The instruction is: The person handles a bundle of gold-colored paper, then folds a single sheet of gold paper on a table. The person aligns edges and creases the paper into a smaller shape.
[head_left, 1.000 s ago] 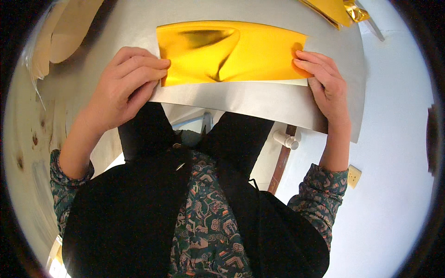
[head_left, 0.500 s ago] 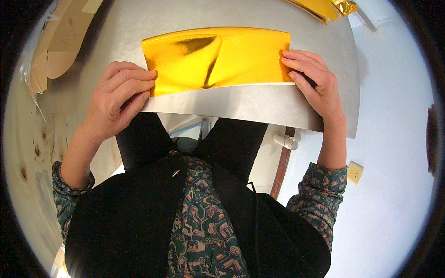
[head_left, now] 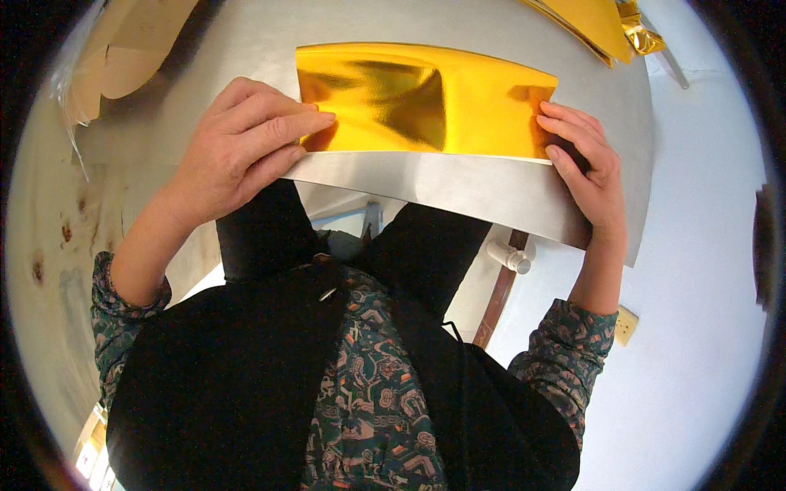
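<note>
Resting on the left end of a gold foil sheet (head_left: 483,106), the left hand's (head_left: 246,143) fingertips lie close together; whether its thumb clamps from beneath, I cannot tell; the right hand (head_left: 588,164) touches the opposite end, thumb spread from fingers, its hold likewise unclear; the sheet lies near the front edge of a grey tabletop (head_left: 393,174); further gold pieces (head_left: 581,24) lie far right.

No readable lettering
No words, labels, numbers or signs can be read; the patterned shirt (head_left: 378,401) at lower centre carries printed shapes, and the outlet (head_left: 626,326) at right is too small to tell.
</note>
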`<action>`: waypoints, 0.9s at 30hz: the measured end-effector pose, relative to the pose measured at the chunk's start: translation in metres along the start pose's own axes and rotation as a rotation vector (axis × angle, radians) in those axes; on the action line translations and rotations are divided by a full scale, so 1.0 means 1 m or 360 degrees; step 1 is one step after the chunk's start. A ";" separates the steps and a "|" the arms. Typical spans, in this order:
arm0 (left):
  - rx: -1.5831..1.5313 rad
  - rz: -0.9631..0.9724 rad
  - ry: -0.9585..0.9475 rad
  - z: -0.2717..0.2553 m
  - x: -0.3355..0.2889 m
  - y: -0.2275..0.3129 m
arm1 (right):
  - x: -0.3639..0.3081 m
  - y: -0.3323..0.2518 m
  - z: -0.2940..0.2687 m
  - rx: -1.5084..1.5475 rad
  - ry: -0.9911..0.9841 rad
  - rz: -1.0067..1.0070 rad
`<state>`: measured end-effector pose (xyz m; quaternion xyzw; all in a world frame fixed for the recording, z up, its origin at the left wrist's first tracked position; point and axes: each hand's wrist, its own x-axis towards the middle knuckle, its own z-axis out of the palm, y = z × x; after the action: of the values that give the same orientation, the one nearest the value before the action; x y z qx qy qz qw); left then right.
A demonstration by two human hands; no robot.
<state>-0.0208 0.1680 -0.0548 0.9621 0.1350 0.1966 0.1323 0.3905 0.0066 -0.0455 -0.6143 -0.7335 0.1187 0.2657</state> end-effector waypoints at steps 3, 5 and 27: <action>0.0013 0.0037 -0.0021 -0.002 0.001 0.000 | -0.002 0.003 -0.003 -0.0007 -0.0007 -0.0024; 0.0105 0.0035 -0.0060 -0.004 0.001 0.002 | -0.001 0.006 -0.001 0.0014 -0.0015 -0.0060; 0.0072 0.0007 -0.0024 0.000 0.005 0.000 | -0.001 0.002 -0.004 0.0070 0.0037 0.0003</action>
<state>-0.0162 0.1696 -0.0528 0.9666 0.1362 0.1867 0.1111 0.3944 0.0051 -0.0438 -0.6103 -0.7271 0.1279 0.2874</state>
